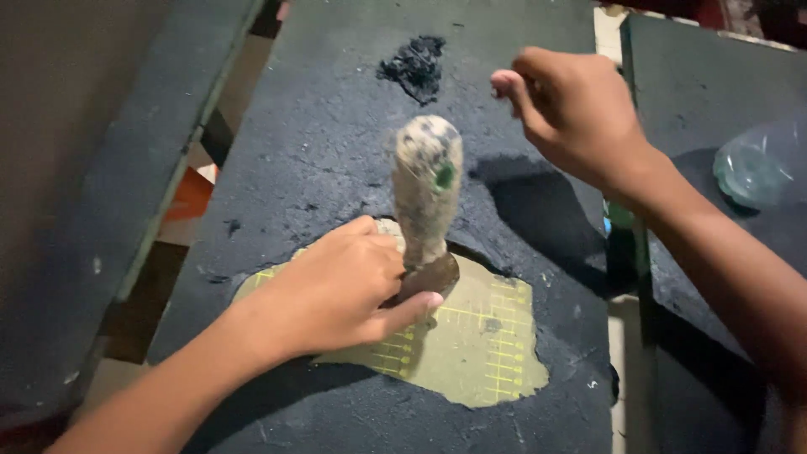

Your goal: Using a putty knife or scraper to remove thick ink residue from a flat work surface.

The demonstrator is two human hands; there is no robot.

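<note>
Left hand: my left hand [336, 290] rests low on the work surface, fingers curled around the base of the upright tool, thumb stretched out along its foot.
Tool: a stamp-like tool [427, 202] with a thick, grimy, pale handle stands upright under my grip; its dark round foot presses on the yellow patch. A small green mark shows near the top of the handle.
Yellow patch: a yellow-green mat with ruled lines [483, 345] shows through where the black coating is gone, just in front of the tool.
Black surface: the table top [336, 109] is covered with a rough black layer, ragged around the patch.
Black heap: a small pile of black crumbs [414, 63] lies farther back, well apart from the tool.
Right hand: my right hand [576, 109] hovers in the air above and right of the handle, fingers loosely bent, gripping nothing, not touching the tool.
Container: a clear plastic bag or cup [756, 164] sits at far right on the neighbouring table; I cannot tell what is inside.
</note>
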